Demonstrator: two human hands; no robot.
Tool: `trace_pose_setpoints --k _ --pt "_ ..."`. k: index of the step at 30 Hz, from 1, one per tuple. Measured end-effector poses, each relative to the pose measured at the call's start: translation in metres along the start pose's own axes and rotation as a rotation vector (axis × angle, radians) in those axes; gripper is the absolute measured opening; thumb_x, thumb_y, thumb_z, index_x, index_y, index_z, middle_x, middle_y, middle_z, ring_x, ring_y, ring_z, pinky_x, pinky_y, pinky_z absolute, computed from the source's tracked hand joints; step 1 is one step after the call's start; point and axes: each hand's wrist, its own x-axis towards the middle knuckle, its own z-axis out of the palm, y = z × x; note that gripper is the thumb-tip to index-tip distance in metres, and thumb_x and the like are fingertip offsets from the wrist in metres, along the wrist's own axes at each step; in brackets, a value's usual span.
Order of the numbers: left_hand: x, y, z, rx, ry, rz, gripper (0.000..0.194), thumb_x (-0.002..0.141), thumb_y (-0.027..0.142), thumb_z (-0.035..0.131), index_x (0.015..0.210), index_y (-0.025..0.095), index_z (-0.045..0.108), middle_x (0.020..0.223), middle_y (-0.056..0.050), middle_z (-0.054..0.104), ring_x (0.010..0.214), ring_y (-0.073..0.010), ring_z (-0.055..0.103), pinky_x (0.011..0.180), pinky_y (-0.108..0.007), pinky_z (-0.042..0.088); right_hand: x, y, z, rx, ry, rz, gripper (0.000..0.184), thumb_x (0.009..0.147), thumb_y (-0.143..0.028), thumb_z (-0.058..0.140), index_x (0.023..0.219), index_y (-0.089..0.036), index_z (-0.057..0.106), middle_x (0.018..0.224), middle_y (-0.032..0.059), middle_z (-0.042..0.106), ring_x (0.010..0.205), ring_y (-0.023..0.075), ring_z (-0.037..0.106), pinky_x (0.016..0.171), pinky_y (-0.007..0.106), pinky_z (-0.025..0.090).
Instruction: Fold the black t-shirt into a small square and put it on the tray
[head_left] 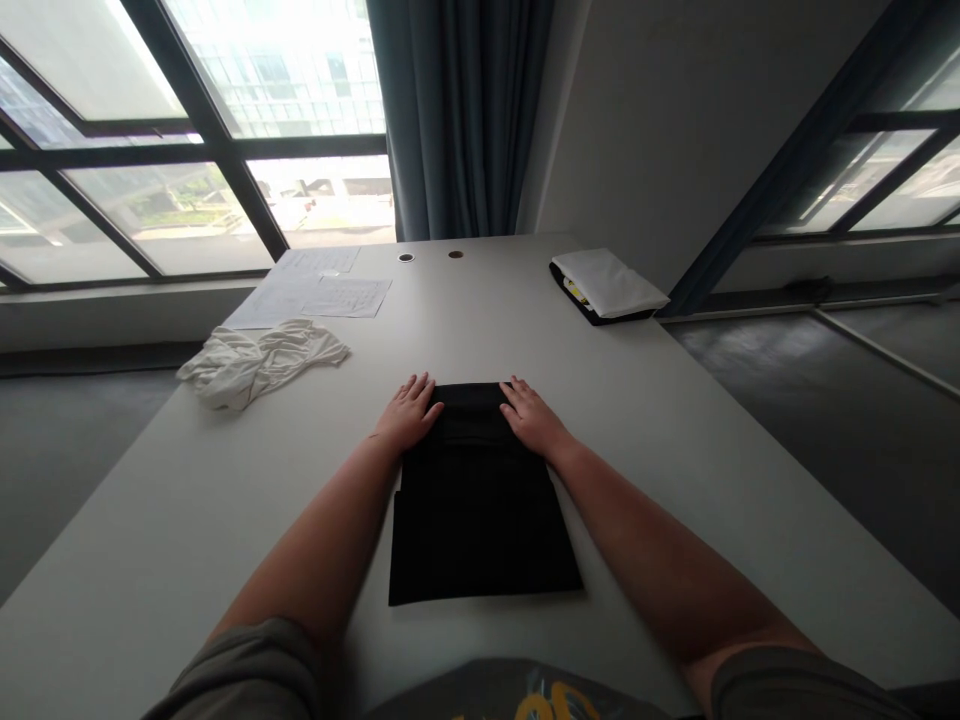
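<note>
View: head, looking down the length of the table
Left hand (409,413): released, flat and palm down, fingers spread on the far left part of the folded black cloth (480,510), not gripping
Right hand (532,418): released too, flat on the far right part of that cloth, fingers slightly spread
Cloth: a squared-off folded rectangle lying flat on the white table (187,520), between both forearms
Left side: a crumpled white garment (255,365) well apart from the left hand, just before printed paper sheets (322,295)
Far right: a folded white cloth (607,283) lying on a black pouch (570,287)
</note>
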Motion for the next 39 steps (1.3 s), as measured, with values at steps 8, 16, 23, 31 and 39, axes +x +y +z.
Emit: trace_pose_setpoints --k 8,16,23,31,39 --pt "-0.013 -0.005 -0.021 -0.028 0.007 -0.03 0.065 0.103 0.045 0.042 0.16 0.015 0.038 0.172 -0.014 0.03 0.161 -0.0319 0.022 0.133 -0.053 0.023 -0.062 0.025 -0.051 0.284 0.148 0.03 0.024 0.091 -0.019 0.053 0.105 -0.022 0.073 0.096 0.0053 0.074 0.086 0.0196 0.07 0.086 0.034 0.056" --pt "-0.039 0.079 -0.05 0.065 0.11 0.39 0.035 0.097 0.045 0.062 0.128 0.029 0.067 0.129 -0.007 0.067 0.121 -0.0272 0.06 0.105 -0.045 0.049 -0.072 0.003 -0.051 0.125 0.045 -0.242 0.028 0.085 -0.015 0.066 0.109 -0.023 0.077 0.107 0.0085 0.066 0.102 0.0239 0.063 0.098 0.04 0.052" --pt "-0.029 0.101 -0.029 0.077 0.047 0.48 0.03 0.091 0.029 0.07 0.12 0.026 0.066 0.135 -0.006 0.066 0.122 -0.0266 0.062 0.1 -0.042 0.052 -0.057 -0.005 -0.045 0.221 0.121 -0.092 0.019 0.09 -0.019 0.059 0.097 -0.022 0.077 0.089 0.0038 0.072 0.081 0.0195 0.066 0.081 0.032 0.052" --pt "-0.022 0.085 -0.028 0.061 0.111 0.434 0.033 0.099 0.018 0.049 0.115 0.031 0.074 0.15 0.0 0.059 0.118 -0.0219 0.065 0.097 -0.036 0.054 -0.048 -0.003 -0.04 0.325 0.203 0.059 0.016 0.087 -0.025 0.06 0.091 -0.02 0.075 0.077 0.0017 0.07 0.071 0.0178 0.065 0.07 0.029 0.048" --pt "-0.019 0.096 -0.022 0.114 0.116 0.558 0.019 0.098 0.032 0.062 0.108 0.03 0.078 0.156 -0.003 0.053 0.135 -0.0281 0.052 0.106 -0.048 0.047 -0.051 -0.008 -0.041 0.261 0.145 -0.022 0.018 0.082 -0.017 0.058 0.092 -0.022 0.072 0.079 0.0006 0.064 0.071 0.0166 0.057 0.071 0.027 0.046"
